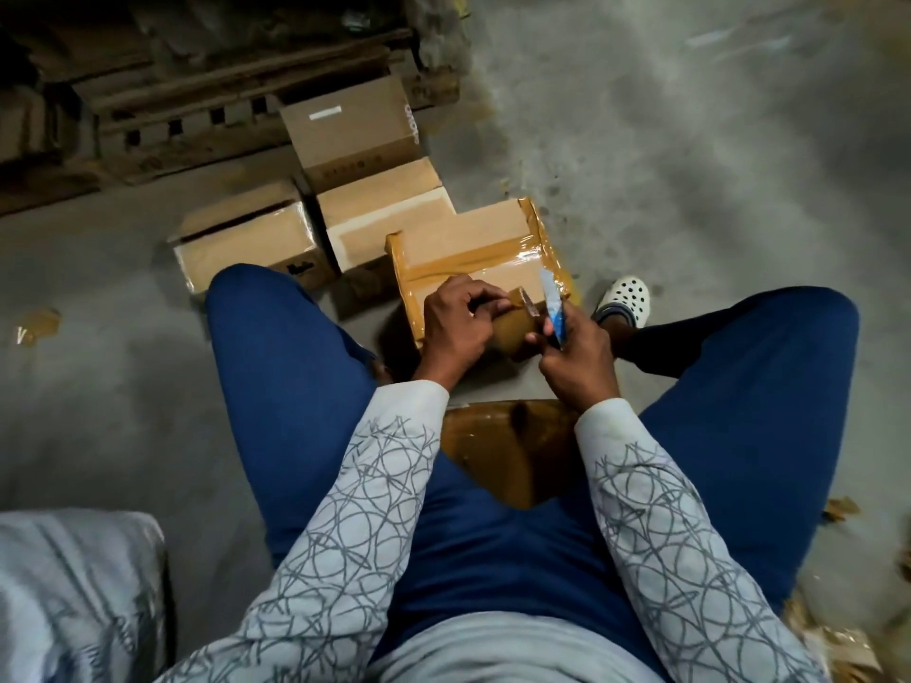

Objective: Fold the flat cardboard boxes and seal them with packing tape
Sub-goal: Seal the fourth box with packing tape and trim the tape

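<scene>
Left hand (456,323) pinches tape end on roll (511,333); right hand (578,368) grips cutter (552,300), fingertips touching roll. Taped box (475,241) on floor (690,140) just beyond.

A warehouse floor: bare concrete floor (690,140), taped cartons (345,209) at centre, flattened cardboard stacked (197,91) upper left.

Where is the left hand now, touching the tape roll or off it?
Touching. Head view shows the left hand curled onto the tape roll, pinching its loose end; the right hand grips a cutter alongside.
</scene>
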A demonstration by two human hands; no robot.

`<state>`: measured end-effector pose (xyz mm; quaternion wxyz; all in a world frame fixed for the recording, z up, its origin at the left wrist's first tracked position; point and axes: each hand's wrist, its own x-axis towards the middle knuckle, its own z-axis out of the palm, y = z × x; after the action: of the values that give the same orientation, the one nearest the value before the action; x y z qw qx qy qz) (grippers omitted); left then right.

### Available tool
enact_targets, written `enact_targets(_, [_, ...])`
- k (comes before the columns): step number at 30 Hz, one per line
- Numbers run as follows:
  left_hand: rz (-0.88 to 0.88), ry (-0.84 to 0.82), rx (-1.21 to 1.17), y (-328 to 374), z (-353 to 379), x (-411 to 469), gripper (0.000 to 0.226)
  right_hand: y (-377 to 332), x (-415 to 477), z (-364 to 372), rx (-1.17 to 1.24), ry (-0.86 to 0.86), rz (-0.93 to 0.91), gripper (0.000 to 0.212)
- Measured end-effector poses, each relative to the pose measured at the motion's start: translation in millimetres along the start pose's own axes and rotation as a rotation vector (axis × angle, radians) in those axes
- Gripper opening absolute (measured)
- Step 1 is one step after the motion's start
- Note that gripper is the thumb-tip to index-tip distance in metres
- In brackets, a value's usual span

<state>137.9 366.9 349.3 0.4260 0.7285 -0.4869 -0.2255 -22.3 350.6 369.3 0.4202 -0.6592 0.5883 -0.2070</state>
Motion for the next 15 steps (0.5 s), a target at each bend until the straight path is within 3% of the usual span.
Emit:
enact_targets(3, [0.074,-0.003,0.078,1.3,5.3,-1.2,0.007,-3.4,2.1,-1.2,-0.023,0.031,0.014,0.015])
enact_targets(8, [-0.054,-0.175,0.076,5.3,5.3,-2.8,0.006,-2.6,6.4,-0.6,-0.108,0.048,0.045,0.017])
enact_targets(15, [-0.150,-0.226,0.001,3.1,-8.3,2.4,0.007,-2.8,10.8,-2.9,-0.057,0.034,0.100,0.024])
